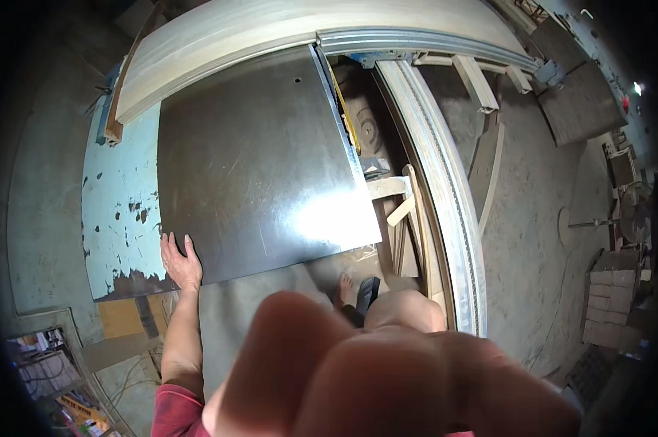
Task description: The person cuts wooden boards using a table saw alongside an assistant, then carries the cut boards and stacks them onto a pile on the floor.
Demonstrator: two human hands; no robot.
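My left hand [182, 264] lies on the near edge of a dark, shiny metal machine table [234, 146]. Its fingers are stretched out, with the thumb apart, and it holds nothing. The fingertips rest where the dark plate meets a chipped light-blue painted strip [121, 197]. Very large and blurred, my right hand [387, 379] is raised close to the camera over the lower middle. Its fingers look bent, and what they touch, if anything, is out of sight.
Pale boards [285, 25] lie across the table's far side. A long metal rail [445, 189] runs along the right, with wooden offcuts [400, 210] beside the table edge. Stacked blocks [612, 298] stand at far right. My bare foot [345, 288] shows below.
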